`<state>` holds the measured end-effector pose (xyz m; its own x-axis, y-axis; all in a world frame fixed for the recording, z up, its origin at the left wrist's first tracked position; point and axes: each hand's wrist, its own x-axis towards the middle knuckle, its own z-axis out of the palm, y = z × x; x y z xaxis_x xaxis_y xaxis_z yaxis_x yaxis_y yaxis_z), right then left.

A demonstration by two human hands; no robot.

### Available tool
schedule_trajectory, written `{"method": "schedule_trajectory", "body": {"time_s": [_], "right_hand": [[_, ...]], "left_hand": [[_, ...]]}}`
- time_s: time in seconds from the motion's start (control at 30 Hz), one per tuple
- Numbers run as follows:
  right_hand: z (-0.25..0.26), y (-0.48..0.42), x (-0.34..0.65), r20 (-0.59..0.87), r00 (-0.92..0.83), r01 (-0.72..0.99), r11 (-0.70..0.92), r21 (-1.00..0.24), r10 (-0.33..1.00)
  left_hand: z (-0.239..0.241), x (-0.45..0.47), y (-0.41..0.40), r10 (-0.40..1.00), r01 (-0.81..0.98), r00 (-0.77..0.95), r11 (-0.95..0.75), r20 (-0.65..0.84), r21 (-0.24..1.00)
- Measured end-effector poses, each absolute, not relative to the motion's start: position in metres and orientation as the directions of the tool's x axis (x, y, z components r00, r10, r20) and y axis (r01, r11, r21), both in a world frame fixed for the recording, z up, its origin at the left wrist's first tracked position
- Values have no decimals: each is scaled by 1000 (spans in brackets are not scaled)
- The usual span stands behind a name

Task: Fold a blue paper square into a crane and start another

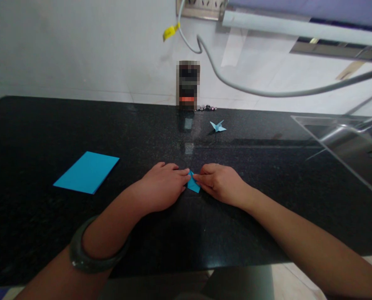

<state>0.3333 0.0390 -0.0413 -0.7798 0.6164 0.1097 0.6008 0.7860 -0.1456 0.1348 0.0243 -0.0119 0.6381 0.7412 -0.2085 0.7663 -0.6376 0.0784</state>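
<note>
A small, partly folded piece of blue paper (pixel 193 184) lies on the black stone counter (pixel 32 137) between my two hands. My left hand (pixel 162 186) is closed over its left side, fingertips pinching the paper. My right hand (pixel 218 182) pinches its right edge with curled fingers. Most of the paper is hidden under my fingers. A dark bangle (pixel 92 258) sits on my left forearm.
A stack of blue paper sheets (pixel 87 171) lies on the counter to the left. A finished blue folded paper figure (pixel 218 126) rests farther back. A dark blurred object (pixel 188 85) stands by the wall. A steel sink (pixel 354 141) is at the right, with a grey hose (pixel 267 92) above.
</note>
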Motion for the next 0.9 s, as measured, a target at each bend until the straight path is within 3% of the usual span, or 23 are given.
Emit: {"method": "schedule_trajectory", "body": {"time_s": [0.37, 0.9], "right_hand": [[-47, 40, 329, 134, -800, 566, 810, -152, 584], [-50, 39, 324, 134, -820, 554, 830, -59, 557]], "left_hand": [[-15, 138, 20, 761, 785, 610, -618, -222, 41], [-10, 146, 14, 782, 815, 566, -579, -259, 34]]}}
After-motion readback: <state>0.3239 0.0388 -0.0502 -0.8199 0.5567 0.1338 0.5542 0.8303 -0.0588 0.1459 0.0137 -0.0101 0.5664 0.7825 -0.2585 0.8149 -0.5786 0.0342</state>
